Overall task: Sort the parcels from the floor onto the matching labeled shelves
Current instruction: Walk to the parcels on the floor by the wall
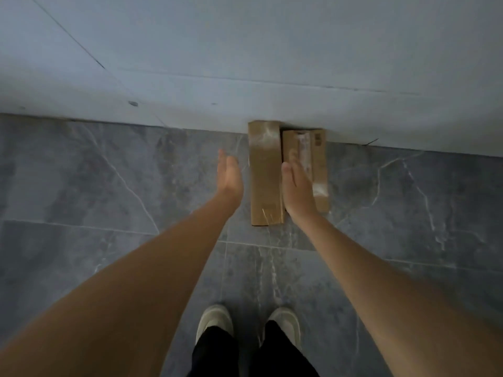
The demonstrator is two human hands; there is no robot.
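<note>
Floor [81,191]: grey marbled tiles, pale veins; meets a pale wall [245,50] along the top of the view.
Left hand [230,175]: stretched forward, palm facing inward, fingers [223,159] straight and released; holds nothing; just left of the long parcel, no visible contact.
Long parcel [265,172]: brown cardboard, glossy tape along the top; lies flat on the floor, far end against the wall.
Right hand [295,186]: fingers straight, released, blurred at the tips; over the seam between the two parcels, contact cannot be told.
Short parcel [317,159]: brown cardboard with white label strip; on the floor touching the long parcel's right side, far end at the wall.
Shoes [215,322]: pale pair at the bottom edge, dark trouser legs above them.
</note>
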